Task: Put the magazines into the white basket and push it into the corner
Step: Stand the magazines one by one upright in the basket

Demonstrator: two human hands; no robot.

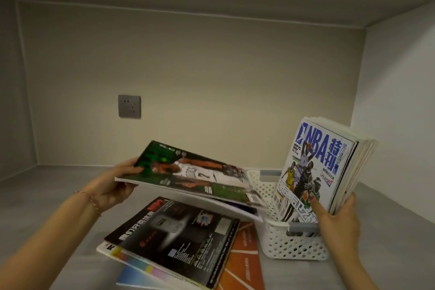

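Basket sits at four o'clock on the counter, upright magazines inside gripped and leaned toward two o'clock by the right hand. Left hand grasps the green magazine by its nine-o'clock edge, long axis running nine to three; better to tip it upright and slide it in beside the rest.

Left hand gripping green magazine above counter pile, right hand holding upright magazines in white basket

basket — white, perforated | held magazine — green cover | stack top black
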